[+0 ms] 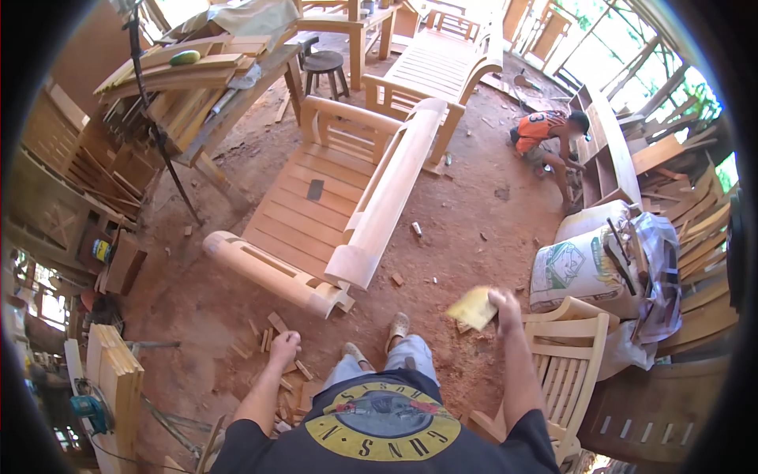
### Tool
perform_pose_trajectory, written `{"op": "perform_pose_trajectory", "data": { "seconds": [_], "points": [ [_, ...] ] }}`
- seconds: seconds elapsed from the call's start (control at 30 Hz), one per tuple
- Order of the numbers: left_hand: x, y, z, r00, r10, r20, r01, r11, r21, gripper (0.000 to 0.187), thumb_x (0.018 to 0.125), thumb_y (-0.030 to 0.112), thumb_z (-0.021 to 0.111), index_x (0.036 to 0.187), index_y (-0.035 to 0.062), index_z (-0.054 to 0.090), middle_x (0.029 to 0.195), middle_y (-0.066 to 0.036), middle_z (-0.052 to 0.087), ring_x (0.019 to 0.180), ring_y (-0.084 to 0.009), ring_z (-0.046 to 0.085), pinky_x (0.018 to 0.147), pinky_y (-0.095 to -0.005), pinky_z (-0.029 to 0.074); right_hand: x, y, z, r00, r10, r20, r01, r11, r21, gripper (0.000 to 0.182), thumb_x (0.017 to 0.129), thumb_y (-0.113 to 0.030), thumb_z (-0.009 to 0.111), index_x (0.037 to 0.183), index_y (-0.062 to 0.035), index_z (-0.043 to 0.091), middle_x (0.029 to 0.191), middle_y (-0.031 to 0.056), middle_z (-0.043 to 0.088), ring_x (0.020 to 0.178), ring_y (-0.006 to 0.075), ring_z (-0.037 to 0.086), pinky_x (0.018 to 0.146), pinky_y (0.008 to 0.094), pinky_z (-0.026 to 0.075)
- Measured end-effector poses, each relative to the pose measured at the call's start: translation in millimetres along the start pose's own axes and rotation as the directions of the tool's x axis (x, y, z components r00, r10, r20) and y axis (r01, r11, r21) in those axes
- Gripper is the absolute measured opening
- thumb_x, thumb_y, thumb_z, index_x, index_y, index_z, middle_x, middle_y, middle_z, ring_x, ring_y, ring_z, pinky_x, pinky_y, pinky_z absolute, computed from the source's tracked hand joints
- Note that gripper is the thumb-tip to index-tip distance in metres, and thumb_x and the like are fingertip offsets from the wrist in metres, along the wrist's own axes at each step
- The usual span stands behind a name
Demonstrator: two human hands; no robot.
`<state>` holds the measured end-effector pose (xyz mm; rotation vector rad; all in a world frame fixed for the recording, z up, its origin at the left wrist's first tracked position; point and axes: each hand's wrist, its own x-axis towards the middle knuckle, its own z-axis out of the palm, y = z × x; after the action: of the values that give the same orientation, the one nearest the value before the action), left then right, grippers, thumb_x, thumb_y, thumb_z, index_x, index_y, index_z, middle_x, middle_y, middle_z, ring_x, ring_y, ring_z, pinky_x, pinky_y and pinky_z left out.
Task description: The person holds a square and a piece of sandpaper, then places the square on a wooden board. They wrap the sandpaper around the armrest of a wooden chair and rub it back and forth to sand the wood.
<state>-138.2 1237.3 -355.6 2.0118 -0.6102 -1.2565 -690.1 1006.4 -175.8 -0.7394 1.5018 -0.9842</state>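
right hand (pixel 505 303), lower right of centre, had its grip pinched shut on a thin yellow sheet of sandpaper (pixel 474 308) by one edge. judged light, floppy, gritty: best held folded flat. left hand (pixel 285 346), lower centre-left, was curled closed, apparently empty, above wood offcuts (pixel 272 332).

A slatted wooden bench (pixel 339 209) lies on the red dirt floor (pixel 474 205), a second bench (pixel 430 67) beyond it near a round stool (pixel 324 63). At left, a counter (pixel 237 103) carries stacked planks (pixel 178 75). At right, a crouching person (pixel 549 138) works beside a shelf unit (pixel 612 154); filled sacks (pixel 580 265) sit near a slatted chair (pixel 564 359).
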Motion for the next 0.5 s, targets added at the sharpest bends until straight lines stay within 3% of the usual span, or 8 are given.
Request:
{"op": "perform_pose_trajectory", "data": {
  "seconds": [0.07,0.17,0.23,0.27,0.3,0.33,0.4,0.5],
  "points": [
    [-25.9,-30.3,2.3,0.994,-0.086,0.061,0.085,0.996,0.022,0.025,0.094,0.028,0.062,0.104,0.0059,0.069,0.077,-0.004,0.068,0.064,-0.0138,0.065,0.060,-0.0302,0.052,11.6,-64.8,21.9,0.977,-0.132,0.170,0.147,0.986,-0.076,0.033,0.087,-0.017,0.073,0.112,0.0004,0.060,0.088,0.0077,0.065,0.076,0.0167,0.063,0.065,0.0305,0.052],
    [-34.1,-114.3,-12.1,0.964,-0.260,0.061,0.224,0.910,0.350,0.028,0.092,0.032,0.062,0.100,0.0055,0.070,0.072,-0.007,0.067,0.061,-0.0182,0.065,0.056,-0.0325,0.051,-11.7,-200.6,70.4,0.894,-0.305,0.328,0.379,0.906,-0.190,0.025,0.091,-0.022,0.069,0.100,-0.0017,0.059,0.080,0.0093,0.064,0.061,0.0156,0.061,0.049,0.0280,0.047],
    [-21.4,-217.8,-33.5,0.957,-0.178,0.228,0.033,0.850,0.526,0.031,0.090,0.032,0.059,0.097,0.0032,0.069,0.069,-0.011,0.066,0.059,-0.0236,0.065,0.053,-0.0357,0.051,-21.5,-275.7,92.8,0.768,-0.520,0.374,0.605,0.781,-0.156,0.027,0.091,-0.025,0.070,0.100,-0.0001,0.062,0.074,0.0064,0.063,0.053,0.0127,0.057,0.047,0.0250,0.044],
    [-42.3,-220.1,-34.8,0.921,-0.373,0.111,0.334,0.905,0.264,0.031,0.089,0.029,0.055,0.096,0.0023,0.069,0.071,-0.013,0.067,0.059,-0.0251,0.066,0.052,-0.0379,0.051,-37.9,-316.1,103.6,0.756,-0.564,0.331,0.634,0.756,-0.161,0.030,0.093,-0.024,0.069,0.106,0.0016,0.063,0.081,0.0072,0.065,0.061,0.0114,0.059,0.051,0.0239,0.045],
    [-65.0,-218.8,-35.8,0.837,-0.547,-0.011,0.545,0.835,-0.072,0.032,0.089,0.027,0.052,0.095,0.0014,0.069,0.073,-0.015,0.068,0.058,-0.0265,0.066,0.050,-0.0401,0.050,-32.1,-346.4,108.4,0.700,-0.628,0.341,0.657,0.753,0.039,0.030,0.094,-0.024,0.068,0.108,0.0025,0.062,0.086,0.0083,0.066,0.067,0.0113,0.060,0.055,0.0239,0.046],
    [-80.3,-217.6,-35.5,0.785,-0.610,-0.103,0.587,0.787,-0.190,0.030,0.090,0.026,0.051,0.094,0.0019,0.069,0.072,-0.014,0.067,0.057,-0.0265,0.065,0.050,-0.0409,0.050,-25.6,-373.4,111.8,0.641,-0.690,0.336,0.651,0.721,0.238,0.031,0.095,-0.024,0.068,0.110,0.0033,0.062,0.090,0.0094,0.066,0.073,0.0112,0.062,0.059,0.0240,0.047],
    [-109.0,-220.2,-26.7,0.738,-0.638,-0.218,0.605,0.769,-0.204,0.028,0.092,0.024,0.049,0.091,0.0030,0.068,0.069,-0.012,0.066,0.056,-0.0264,0.064,0.048,-0.0424,0.050,-37.9,-422.1,119.1,0.532,-0.747,0.399,0.623,0.665,0.412,0.028,0.098,-0.021,0.064,0.114,0.0020,0.062,0.098,0.0090,0.067,0.082,0.0116,0.062,0.066,0.0258,0.048],
    [-132.6,-228.0,4.8,0.751,-0.620,-0.227,0.610,0.783,-0.120,0.027,0.095,0.021,0.046,0.087,0.0046,0.066,0.066,-0.009,0.063,0.053,-0.0264,0.063,0.047,-0.0448,0.049,60.9,-403.7,134.1,0.316,-0.919,0.235,0.898,0.370,0.237,0.027,0.098,-0.022,0.062,0.115,-0.0011,0.064,0.100,0.0089,0.069,0.086,0.0150,0.064,0.072,0.0294,0.050]
  ]
}}
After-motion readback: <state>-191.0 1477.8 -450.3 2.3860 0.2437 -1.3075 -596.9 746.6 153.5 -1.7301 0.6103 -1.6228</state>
